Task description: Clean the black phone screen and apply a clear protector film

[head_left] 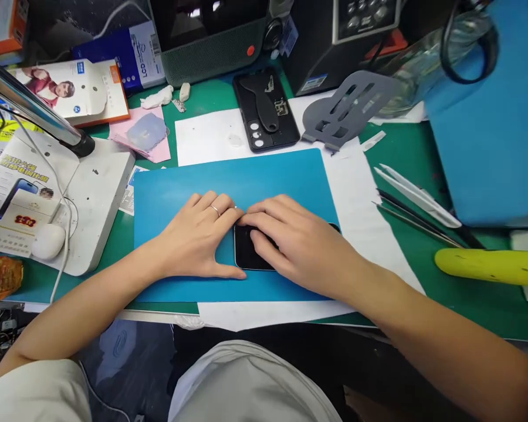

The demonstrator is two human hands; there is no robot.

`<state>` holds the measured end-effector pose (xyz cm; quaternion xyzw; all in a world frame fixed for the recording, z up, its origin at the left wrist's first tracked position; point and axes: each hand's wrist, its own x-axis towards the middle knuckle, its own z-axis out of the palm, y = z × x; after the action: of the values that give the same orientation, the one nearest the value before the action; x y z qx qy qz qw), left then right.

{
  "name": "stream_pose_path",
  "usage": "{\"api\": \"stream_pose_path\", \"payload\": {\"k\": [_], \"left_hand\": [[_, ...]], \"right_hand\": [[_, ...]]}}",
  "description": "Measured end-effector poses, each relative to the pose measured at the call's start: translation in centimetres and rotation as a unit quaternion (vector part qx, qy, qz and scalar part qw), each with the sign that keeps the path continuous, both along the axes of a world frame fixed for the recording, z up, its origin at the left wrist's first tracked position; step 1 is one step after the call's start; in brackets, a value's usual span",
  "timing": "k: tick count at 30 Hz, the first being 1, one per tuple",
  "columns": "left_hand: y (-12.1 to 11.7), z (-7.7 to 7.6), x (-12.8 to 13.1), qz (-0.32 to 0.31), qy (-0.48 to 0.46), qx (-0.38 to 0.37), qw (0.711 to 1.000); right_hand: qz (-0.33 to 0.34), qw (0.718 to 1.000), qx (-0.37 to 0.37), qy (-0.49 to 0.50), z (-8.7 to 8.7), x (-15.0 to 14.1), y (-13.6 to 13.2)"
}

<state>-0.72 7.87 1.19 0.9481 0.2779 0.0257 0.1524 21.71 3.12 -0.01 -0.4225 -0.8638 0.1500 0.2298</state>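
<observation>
A black smartphone (249,252) lies flat, screen up, on the blue mat (185,290). At its left end my left hand (198,237), with a ring on one finger, is open. Its thumb reaches the near left corner and its index fingertip the far left corner. My right hand (299,243) covers most of the phone, fingers bent and closed towards the far left corner, its thumb over the glass. Whatever those fingertips may hold is hidden. Both hands meet at that far corner.
Beyond the mat lie a black phone case (266,108) and a grey slotted stand (349,108). White tweezers (418,193), dark tweezers (418,220) and a yellow-handled tool (488,266) are on the right. A white lamp base (99,199) stands left, boxes (66,88) behind it.
</observation>
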Motion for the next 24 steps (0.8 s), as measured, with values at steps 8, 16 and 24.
{"api": "stream_pose_path", "payload": {"k": [8, 16, 24], "left_hand": [[-0.4, 0.0, 0.3, 0.006, -0.028, -0.020, 0.999], [-0.4, -0.1, 0.4, 0.002, -0.044, -0.008, 0.999], [-0.3, -0.7, 0.5, 0.000, -0.058, -0.004, 0.998]], "right_hand": [[-0.033, 0.995, 0.059, -0.072, -0.4, -1.0, -1.0], [-0.052, 0.983, 0.133, -0.115, -0.6, -1.5, -1.2], [-0.050, 0.984, 0.130, -0.114, -1.1, -1.8, -1.5]]}}
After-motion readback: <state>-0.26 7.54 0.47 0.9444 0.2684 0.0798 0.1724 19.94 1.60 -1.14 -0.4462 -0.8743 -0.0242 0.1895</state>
